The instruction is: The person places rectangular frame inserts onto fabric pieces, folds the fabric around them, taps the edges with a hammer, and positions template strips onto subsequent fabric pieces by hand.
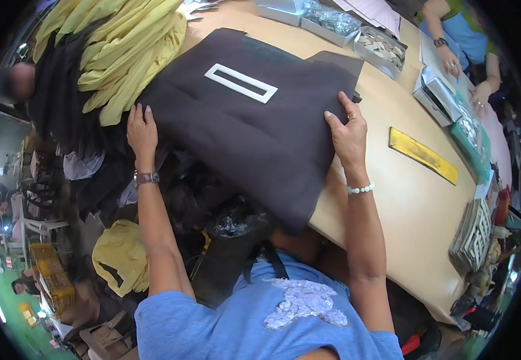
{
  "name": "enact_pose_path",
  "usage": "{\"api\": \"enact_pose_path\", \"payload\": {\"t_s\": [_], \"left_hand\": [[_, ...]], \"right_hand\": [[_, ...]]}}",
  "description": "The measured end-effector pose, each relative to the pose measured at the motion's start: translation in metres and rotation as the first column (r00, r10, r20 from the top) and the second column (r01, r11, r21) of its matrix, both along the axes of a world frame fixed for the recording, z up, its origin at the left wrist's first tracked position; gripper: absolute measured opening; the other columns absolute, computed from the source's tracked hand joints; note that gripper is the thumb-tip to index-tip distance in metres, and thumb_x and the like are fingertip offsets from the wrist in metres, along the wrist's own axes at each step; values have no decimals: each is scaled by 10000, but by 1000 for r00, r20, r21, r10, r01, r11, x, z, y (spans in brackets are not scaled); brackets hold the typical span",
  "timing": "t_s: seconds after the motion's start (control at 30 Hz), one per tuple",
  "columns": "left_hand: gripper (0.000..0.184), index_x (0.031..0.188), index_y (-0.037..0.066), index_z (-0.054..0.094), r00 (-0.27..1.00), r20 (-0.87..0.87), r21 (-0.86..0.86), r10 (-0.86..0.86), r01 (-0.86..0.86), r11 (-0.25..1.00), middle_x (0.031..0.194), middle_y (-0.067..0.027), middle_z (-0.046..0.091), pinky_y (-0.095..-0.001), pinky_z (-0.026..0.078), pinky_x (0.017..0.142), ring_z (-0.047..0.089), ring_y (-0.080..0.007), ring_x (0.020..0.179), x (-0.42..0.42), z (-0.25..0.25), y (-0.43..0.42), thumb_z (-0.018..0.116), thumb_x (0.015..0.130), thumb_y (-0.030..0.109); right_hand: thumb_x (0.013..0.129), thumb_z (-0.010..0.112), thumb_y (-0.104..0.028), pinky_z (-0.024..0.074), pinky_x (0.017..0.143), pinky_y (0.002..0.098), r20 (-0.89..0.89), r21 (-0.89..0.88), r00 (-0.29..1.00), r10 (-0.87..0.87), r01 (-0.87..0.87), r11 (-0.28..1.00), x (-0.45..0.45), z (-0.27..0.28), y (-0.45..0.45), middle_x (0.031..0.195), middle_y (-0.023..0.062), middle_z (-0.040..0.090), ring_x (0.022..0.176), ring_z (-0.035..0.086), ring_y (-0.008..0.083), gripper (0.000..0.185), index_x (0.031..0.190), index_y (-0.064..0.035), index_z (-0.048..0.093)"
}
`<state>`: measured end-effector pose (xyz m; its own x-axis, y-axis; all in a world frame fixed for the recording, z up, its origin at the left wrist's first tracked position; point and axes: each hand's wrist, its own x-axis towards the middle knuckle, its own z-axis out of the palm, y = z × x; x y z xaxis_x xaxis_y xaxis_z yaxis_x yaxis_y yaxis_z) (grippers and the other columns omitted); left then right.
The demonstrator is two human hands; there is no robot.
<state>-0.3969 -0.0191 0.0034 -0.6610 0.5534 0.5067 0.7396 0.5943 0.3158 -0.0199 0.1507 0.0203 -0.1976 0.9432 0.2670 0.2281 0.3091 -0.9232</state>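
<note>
A dark fabric piece [254, 144] lies over the table, its lower corner hanging past the front edge. On top of it rests a white rectangular frame [241, 83] with a long slot. My left hand [143, 133] holds the fabric's left edge, fingers straight on top and thumb hidden. At the opposite edge, my right hand [350, 133] grips the fabric, thumb and forefinger showing and the other fingers mostly hidden. Beside my left hand is a pile of yellow cloth [131, 51] with dark cloth hanging below.
A yellow strip [422, 155] lies on the tabletop [386, 210], right of my right hand. Boxes of small parts [381, 51] line the far side. Another person's hands [481, 95] are at upper right. White slotted pieces [473, 237] are stacked at the right edge.
</note>
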Motion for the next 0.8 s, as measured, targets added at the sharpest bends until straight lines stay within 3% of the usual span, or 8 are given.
{"api": "enact_pose_path", "payload": {"t_s": [0.03, 0.13, 0.2, 0.27, 0.3, 0.43, 0.7, 0.8], "left_hand": [[453, 1196, -16, 563, 1000, -29, 1, -7, 7, 1000, 1275, -220, 510, -400, 352, 1016, 451, -345, 1213, 8, 9, 5, 473, 926, 336], [458, 1152, -27, 585, 963, -82, 15, -255, 257, 966, 1242, -223, 534, -400, 366, 1003, 468, -362, 1189, 44, 34, 41, 489, 916, 353], [498, 1166, -22, 572, 890, -124, -39, -440, 438, 898, 1278, -227, 503, -454, 343, 1013, 431, -383, 1222, 66, 36, 72, 513, 898, 393], [566, 1222, -8, 534, 854, -38, -126, -518, 510, 851, 1340, -230, 442, -532, 306, 1018, 368, -399, 1271, 81, 28, 102, 520, 882, 444], [678, 1312, 18, 453, 841, 89, -183, -533, 540, 822, 1417, -225, 343, -592, 248, 1029, 279, -394, 1331, 87, 27, 115, 473, 876, 536], [807, 1415, 58, 307, 869, 219, -414, -444, 495, 764, 1484, -207, 218, -605, 159, 1065, 173, -387, 1377, 107, 24, 147, 365, 867, 648], [810, 1427, 45, 267, 899, 204, -474, -387, 437, 764, 1490, -208, 203, -621, 121, 1066, 153, -379, 1386, 110, 24, 164, 375, 871, 625], [781, 1424, 44, 274, 882, 123, -422, -455, 461, 780, 1486, -205, 216, -626, 127, 1062, 162, -377, 1384, 116, 25, 168, 368, 885, 601]], "right_hand": [[762, 640, -46, 419, 940, 304, -3, -5, 1000, 3, -3, 1000, 0, -1, 0, 1130, 182, 586, 1055, 571, 258, 495, 1220, 93, 512], [761, 639, -49, 421, 936, 302, -46, -21, 999, -9, 8, 1000, -2, -1, -1, 1122, 179, 587, 1048, 572, 255, 499, 1220, 97, 510], [762, 641, -64, 419, 939, 304, -72, -32, 997, -17, 15, 999, -3, 0, -2, 1122, 185, 588, 1058, 569, 261, 488, 1207, 97, 522], [764, 643, -75, 417, 945, 307, -81, -21, 996, -29, 27, 999, -2, -3, -2, 1127, 191, 588, 1064, 568, 269, 482, 1200, 97, 529], [768, 642, -93, 410, 958, 320, -55, -10, 998, -38, 38, 999, -1, -3, -2, 1143, 202, 585, 1078, 563, 287, 474, 1189, 98, 536], [771, 633, -108, 402, 972, 335, -57, -7, 997, -46, 45, 999, 0, -5, -2, 1160, 218, 575, 1091, 557, 306, 477, 1186, 105, 533], [771, 626, -126, 435, 907, 303, -72, -63, 997, -34, 30, 998, 0, 7, -2, 1156, 219, 568, 1041, 577, 276, 528, 1222, 116, 495], [779, 617, -121, 453, 851, 299, -57, -85, 998, -38, 33, 996, 1, 14, -6, 1147, 212, 575, 962, 604, 252, 527, 1234, 111, 487]]}}
